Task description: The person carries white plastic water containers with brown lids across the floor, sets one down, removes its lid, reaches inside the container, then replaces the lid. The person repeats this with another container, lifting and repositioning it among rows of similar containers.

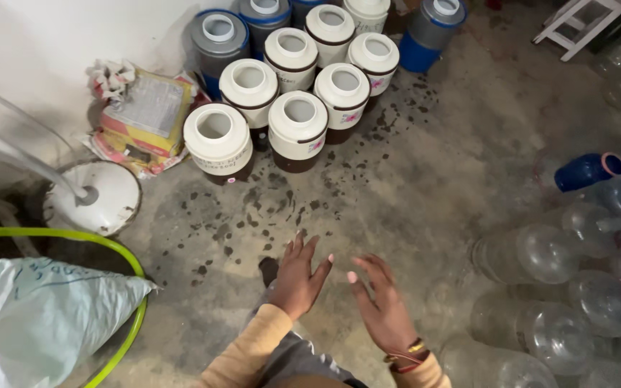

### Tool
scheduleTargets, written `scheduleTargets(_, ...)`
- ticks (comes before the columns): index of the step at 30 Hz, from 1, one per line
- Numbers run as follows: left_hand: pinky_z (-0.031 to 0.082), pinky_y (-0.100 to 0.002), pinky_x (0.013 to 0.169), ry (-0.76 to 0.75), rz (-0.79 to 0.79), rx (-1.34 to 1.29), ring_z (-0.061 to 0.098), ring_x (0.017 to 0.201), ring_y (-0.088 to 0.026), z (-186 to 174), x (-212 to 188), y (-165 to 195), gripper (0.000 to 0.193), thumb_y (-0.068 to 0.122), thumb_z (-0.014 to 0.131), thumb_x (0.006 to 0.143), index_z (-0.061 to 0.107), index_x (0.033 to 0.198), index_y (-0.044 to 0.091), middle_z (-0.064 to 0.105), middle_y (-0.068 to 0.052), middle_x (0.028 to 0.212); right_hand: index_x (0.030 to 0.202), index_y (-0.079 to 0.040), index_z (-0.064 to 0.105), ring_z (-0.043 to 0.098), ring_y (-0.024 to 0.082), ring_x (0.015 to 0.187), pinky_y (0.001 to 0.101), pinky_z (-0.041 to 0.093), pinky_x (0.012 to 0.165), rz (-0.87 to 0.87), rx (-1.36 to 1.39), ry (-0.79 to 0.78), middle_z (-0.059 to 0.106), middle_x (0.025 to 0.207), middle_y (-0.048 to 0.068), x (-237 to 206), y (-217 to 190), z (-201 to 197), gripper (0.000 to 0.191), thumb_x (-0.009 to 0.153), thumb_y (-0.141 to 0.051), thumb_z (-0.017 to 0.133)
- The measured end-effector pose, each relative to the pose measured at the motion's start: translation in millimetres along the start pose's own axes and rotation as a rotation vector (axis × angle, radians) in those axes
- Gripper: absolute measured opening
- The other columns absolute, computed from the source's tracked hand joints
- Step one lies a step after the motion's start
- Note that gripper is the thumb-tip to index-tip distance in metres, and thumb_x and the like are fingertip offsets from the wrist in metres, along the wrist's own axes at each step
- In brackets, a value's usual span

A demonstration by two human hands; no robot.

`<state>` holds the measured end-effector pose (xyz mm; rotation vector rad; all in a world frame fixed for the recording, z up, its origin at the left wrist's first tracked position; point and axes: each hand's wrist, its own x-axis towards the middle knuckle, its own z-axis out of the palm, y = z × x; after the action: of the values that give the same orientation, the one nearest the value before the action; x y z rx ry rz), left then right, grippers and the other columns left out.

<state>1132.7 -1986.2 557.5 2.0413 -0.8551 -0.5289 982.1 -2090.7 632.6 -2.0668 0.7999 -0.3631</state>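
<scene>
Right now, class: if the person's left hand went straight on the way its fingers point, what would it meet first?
Probably the wet-spotted grey concrete floor, since the left hand points up-frame and slightly right. Beyond that stands the cluster of white-topped brown round jars; depth is unclear.

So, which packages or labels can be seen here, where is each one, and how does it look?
Stacked paper packages: by the wall at upper left, flat, yellow, red and grey, crumpled.
Pale sack: lower left corner, soft, light green-white with blue handwriting, lying over a green hoop.
Flower stickers: small and pink, low on the white tops of the brown-and-white containers at top centre.
Both hands, left hand and right hand, are empty, above the floor.
</scene>
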Motion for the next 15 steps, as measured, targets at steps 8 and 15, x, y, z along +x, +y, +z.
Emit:
scheduleTargets(8, 0.031, -0.053, 0.114, -0.022, -0.029, -0.043, 0.033, 0.142, -0.054, -27, 144, -32, 0.062, 0.039, 0.062, 0.097, 0.051, 0.144, 0.000, 0.037, -0.035, 0.154, 0.130, -0.015, 0.063, 0.060, 0.027, 0.126, 0.0398, 0.056, 0.086, 0.302, -0.145, -0.103, 0.052, 0.148, 0.008, 146, -10, 8, 0.040, 0.094, -0.032, 0.062)
scheduleTargets(15, 0.032, -0.052, 0.116, -0.014, -0.010, 0.012, 0.037, 0.143, -0.052, -46, 220, -48, 0.061, 0.039, 0.061, 0.098, 0.051, 0.141, -0.002, 0.042, -0.031, 0.153, 0.130, -0.011, 0.064, 0.058, 0.029, 0.130, 0.0392, 0.052, 0.097, 0.137, -0.057, -0.114, 0.054, 0.146, 0.013, 232, -9, 25, 0.039, 0.097, -0.031, 0.063)
